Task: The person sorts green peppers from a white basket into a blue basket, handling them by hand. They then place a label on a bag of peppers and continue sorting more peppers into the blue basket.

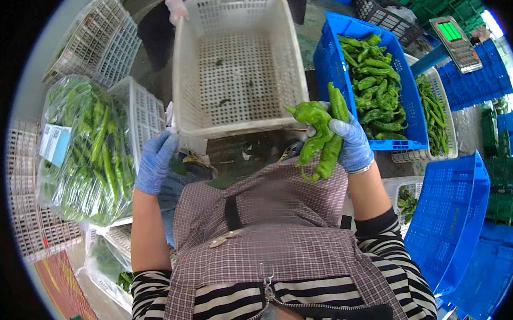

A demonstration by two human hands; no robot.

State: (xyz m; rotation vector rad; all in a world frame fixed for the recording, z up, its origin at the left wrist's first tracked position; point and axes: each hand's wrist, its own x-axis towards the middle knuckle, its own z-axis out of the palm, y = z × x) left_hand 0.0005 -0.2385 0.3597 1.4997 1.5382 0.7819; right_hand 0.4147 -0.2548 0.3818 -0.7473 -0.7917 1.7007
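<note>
My right hand [352, 142], in a blue knit glove, grips several long green peppers [320, 135] beside the near right corner of a white plastic crate [236, 127]. My left hand [157, 160], gloved alike, is at the crate's near left corner, its fingers closed near the rim; whether they grip the crate or something whitish there is unclear. The crate holds only a few small dark scraps on its perforated floor. At its far side a co-worker's gloved hand [176, 8] touches the rim. Right of the crate stands a blue crate [396, 144] filled with green peppers [376, 79].
At left a plastic-wrapped bundle of green peppers [98, 153] sits beside stacked white crates [23, 184]. A digital scale display [457, 44] stands at upper right, near a white crate of thin peppers [432, 112]. A tilted blue crate [443, 215] is at right.
</note>
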